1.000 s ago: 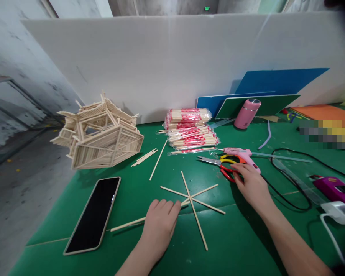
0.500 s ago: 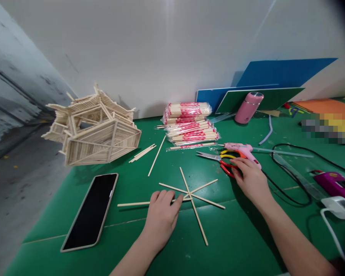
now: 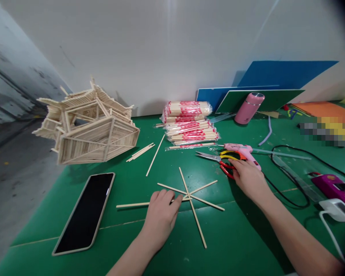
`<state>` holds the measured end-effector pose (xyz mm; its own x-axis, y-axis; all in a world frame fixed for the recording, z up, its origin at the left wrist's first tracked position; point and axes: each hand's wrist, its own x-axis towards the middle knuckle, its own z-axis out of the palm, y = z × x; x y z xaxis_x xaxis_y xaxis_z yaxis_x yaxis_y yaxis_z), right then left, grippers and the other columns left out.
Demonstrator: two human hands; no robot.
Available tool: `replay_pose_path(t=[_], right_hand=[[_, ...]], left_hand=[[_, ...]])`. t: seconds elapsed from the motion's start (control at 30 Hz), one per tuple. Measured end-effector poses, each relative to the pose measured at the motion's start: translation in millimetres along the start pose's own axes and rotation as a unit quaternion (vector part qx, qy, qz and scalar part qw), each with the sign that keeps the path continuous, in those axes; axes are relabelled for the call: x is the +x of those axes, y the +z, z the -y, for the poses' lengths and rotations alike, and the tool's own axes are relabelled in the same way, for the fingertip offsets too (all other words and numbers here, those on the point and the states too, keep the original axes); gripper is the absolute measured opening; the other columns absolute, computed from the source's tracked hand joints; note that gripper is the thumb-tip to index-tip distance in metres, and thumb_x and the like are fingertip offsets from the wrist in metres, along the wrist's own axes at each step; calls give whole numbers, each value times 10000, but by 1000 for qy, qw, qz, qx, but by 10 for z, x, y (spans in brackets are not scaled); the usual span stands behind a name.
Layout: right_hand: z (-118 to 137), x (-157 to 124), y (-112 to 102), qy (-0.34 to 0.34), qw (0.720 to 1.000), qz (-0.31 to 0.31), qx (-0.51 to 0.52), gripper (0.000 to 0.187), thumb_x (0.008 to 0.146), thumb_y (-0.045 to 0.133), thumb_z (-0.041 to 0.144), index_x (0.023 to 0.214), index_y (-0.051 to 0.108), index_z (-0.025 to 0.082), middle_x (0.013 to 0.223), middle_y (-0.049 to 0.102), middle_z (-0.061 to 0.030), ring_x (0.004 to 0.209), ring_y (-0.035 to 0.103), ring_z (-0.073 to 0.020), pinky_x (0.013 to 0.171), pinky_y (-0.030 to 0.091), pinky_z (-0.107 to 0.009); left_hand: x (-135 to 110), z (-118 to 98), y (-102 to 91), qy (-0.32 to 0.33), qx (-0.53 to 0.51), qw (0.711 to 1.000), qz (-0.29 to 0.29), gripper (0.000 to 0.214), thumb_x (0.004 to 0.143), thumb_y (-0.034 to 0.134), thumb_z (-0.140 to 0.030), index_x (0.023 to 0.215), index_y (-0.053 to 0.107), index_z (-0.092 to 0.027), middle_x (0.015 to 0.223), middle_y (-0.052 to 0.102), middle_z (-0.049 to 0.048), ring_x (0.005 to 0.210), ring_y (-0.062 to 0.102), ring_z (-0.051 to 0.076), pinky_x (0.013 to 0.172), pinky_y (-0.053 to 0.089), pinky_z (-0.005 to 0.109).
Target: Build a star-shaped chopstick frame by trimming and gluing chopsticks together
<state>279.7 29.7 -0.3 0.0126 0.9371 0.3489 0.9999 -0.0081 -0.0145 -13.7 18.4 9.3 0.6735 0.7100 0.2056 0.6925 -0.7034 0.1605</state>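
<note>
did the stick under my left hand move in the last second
Yes. The stick under the left hand swung: its free end went from the near corner of the phone to beside its middle, away from the person.

One phone (image 3: 84,212) lies at eight o'clock on the green surface (image 3: 232,237). One stick house (image 3: 89,130) stands at ten o'clock. Four thin sticks (image 3: 189,195) cross in the middle. One more stick (image 3: 155,155) lies alone at eleven o'clock. At one o'clock I count one pair of scissors (image 3: 215,157), one pink glue gun (image 3: 243,150) and one pink bottle (image 3: 248,108). Two hands are here: one left hand (image 3: 161,214), one right hand (image 3: 248,178).
</note>
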Motion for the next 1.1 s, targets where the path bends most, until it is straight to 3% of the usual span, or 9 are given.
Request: replay_pose_path(t=[0.23,0.4,0.63,0.73,0.9,0.97,1.1], right_hand=[[-11,95,3,-25,999,25,-3,388,688,402,92,1000,613,185,945,631,-96,839,532,-251,678,417,-359],[-43,133,11,-50,997,49,11,290,703,430,128,884,649,188,778,640,-79,744,543,-228,670,422,-345],[-4,70,-2,-66,994,59,56,231,721,448,163,854,629,220,811,644,-45,772,566,-198,712,431,-320],[-25,19,-52,-38,996,42,68,205,752,451,211,875,614,234,852,638,-33,791,572,-180,706,442,-290],[-246,-92,-144,101,994,-32,34,302,767,447,343,984,553,161,920,584,-114,807,552,-250,647,454,-352],[-323,-133,-122,133,990,-42,21,363,753,459,364,1027,534,139,943,560,-140,817,545,-274,644,450,-375],[-406,-168,-13,159,986,-39,17,357,787,413,311,1099,499,158,933,565,-119,782,568,-236,609,457,-319]], left_hand=[[-13,5,5,-3,-10,1000,-2,280,803,376,-102,971,585,-182,757,544,72,685,455,184,597,358,314],[-19,-1,15,1,-3,1000,-10,268,816,359,-116,945,587,-171,736,538,70,668,449,178,578,355,305],[-12,-2,27,-1,-1,1000,-13,252,816,363,-108,911,590,-162,729,530,67,665,450,176,571,358,299],[-26,-2,42,0,-7,1000,-15,241,818,373,-109,917,588,-152,730,529,71,671,450,180,575,358,303],[-41,0,62,-4,-17,1000,-12,234,821,379,-117,926,584,-156,740,529,70,675,444,183,581,359,309],[-37,2,64,-2,-17,1000,-14,236,816,379,-107,927,582,-151,740,530,72,674,442,184,578,359,310],[-30,5,59,-3,-18,1000,-13,236,808,386,-98,929,581,-150,751,531,74,679,444,186,584,363,315]])
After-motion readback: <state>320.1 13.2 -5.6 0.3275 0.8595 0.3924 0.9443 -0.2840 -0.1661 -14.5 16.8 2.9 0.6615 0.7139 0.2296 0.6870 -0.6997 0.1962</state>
